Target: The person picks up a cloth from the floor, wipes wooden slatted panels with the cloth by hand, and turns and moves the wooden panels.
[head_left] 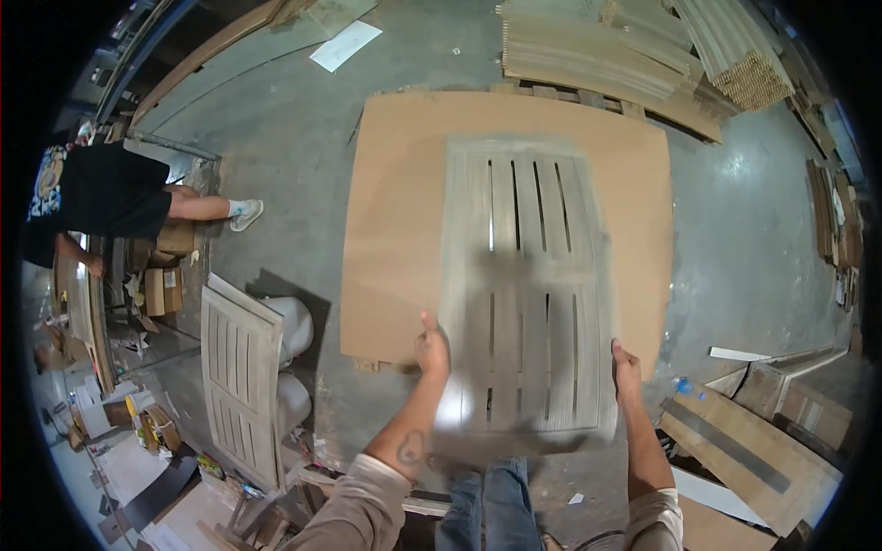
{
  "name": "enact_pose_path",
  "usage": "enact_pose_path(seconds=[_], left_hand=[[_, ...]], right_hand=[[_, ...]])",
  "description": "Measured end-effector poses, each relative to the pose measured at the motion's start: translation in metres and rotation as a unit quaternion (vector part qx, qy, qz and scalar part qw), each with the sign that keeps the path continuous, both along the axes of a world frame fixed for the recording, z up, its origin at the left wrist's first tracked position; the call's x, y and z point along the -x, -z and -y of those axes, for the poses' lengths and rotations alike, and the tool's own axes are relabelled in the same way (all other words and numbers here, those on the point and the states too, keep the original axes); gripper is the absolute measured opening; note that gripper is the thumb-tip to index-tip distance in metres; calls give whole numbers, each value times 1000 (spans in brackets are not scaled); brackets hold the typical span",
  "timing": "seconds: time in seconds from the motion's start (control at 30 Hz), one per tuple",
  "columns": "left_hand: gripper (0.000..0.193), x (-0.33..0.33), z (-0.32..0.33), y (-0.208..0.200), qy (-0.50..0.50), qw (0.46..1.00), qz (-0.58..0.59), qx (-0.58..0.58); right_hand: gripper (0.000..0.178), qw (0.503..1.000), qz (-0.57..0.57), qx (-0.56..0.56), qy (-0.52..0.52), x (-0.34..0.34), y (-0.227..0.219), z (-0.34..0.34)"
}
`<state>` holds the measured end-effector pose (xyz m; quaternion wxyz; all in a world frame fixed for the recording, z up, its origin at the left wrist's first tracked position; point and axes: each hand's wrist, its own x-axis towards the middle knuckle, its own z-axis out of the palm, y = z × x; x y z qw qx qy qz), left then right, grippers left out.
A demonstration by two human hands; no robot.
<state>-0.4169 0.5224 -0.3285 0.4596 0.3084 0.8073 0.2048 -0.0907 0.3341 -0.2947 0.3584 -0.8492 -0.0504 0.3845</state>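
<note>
A grey-washed wooden slatted panel, like a shutter or cabinet door with two rows of narrow slots, is held between my hands. My left hand is closed on its left edge with the thumb pointing up. On the opposite edge, my right hand grips the panel, thumb on the near side. Most of the fingers of both hands are hidden by the panel. Beneath it is a large brown cardboard sheet. Whether the panel's far end rests on the cardboard, I cannot tell. My shadow covers its lower half.
A similar slatted panel leans against white buckets at left. Another person stands at far left. Stacked cardboard lies on a pallet at the back. Boards and a plastic bottle sit at right.
</note>
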Motion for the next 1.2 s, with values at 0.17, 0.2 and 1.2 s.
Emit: enact_pose_path(seconds=[0.17, 0.2, 1.2], left_hand=[[90, 29, -28, 58, -18, 991, 128, 37], [90, 24, -31, 60, -15, 991, 129, 41], [20, 365, 456, -162, 198, 962, 190, -15]], right_hand=[[51, 994, -47, 69, -71, -7, 39, -33], [52, 997, -9, 30, -71, -7, 39, -37], [22, 819, -5, 177, -546, 312, -20, 82]])
